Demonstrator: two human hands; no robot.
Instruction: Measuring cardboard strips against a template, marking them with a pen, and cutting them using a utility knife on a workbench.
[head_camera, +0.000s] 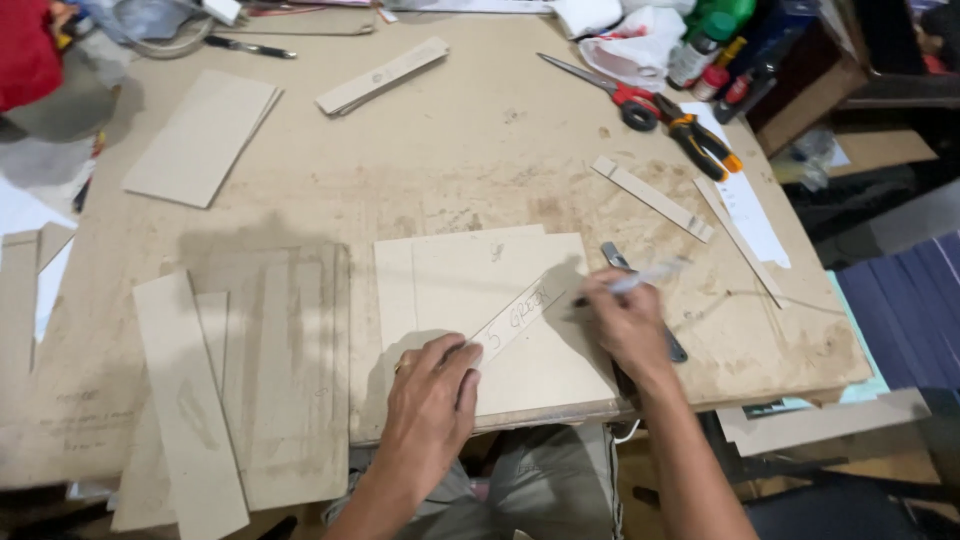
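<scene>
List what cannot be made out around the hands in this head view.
- Pen tip: blurred by motion, so contact with the cardboard strip is unclear.
- Strip's near end: covered by the left hand.
- Grey tool: mostly hidden behind the right hand.
- Bottles: cut off by the top edge.

a narrow tan cardboard strip (517, 318) with handwriting on it lies flat and diagonal on a square cardboard sheet (520, 370) near the worktable's front edge. a clear-barrelled pen (640, 281), tilted, has its tip at the strip's upper right end. the strip's lower left end is pinned down.
</scene>
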